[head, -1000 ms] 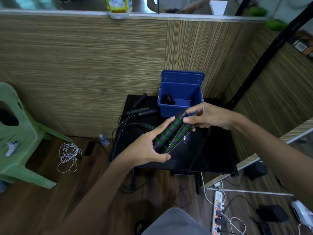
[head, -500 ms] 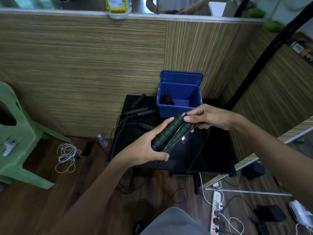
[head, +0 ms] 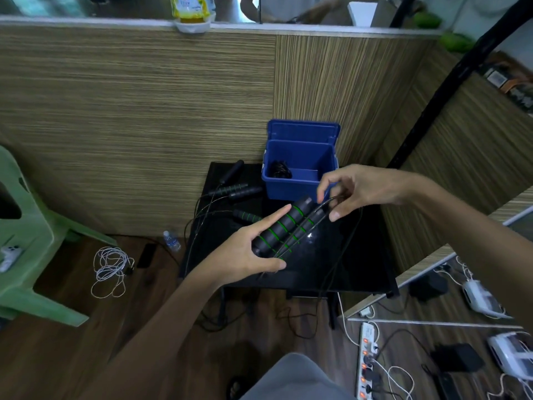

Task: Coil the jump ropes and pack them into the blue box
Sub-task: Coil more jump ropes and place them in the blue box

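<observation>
On the far left stands a pale green plastic chair [head: 34,255]. Next to it, a loose white cord [head: 111,269] lies on the wooden floor, and a small clear plastic bottle [head: 172,241] lies near the wall.

Then comes the shiny black surface [head: 360,255]. Two more black jump ropes with green-ringed handles [head: 236,190] lie on its left part, not coiled yet, and their thin cords hang over the edge.

The left hand [head: 248,252] grips the two black foam handles with green rings [head: 284,229] side by side, thumb under and fingers stretched along them. They are held just above the surface, in front of the box.

The right hand [head: 363,192] pinches the thin black rope cord [head: 327,204] near the top of the handles, with its fingers bent round it. The rest of the cord hangs down past the front edge of the surface.

What could go wrong? I think the long hanging cord could catch on the edge of the surface or on the cables below when it gets wound. It could also slip from the pinch and spring loose, because it looks stiff and thin. The handles could slide apart if the left hand lets go a little.

The open blue plastic box [head: 297,190] sits at the back of the surface, against the wall, with its lid up. A dark coiled thing [head: 279,170] is already inside on the left. The right hand is between the handles and the box.

On the right, a white power strip [head: 367,362] lies on the floor.
</observation>
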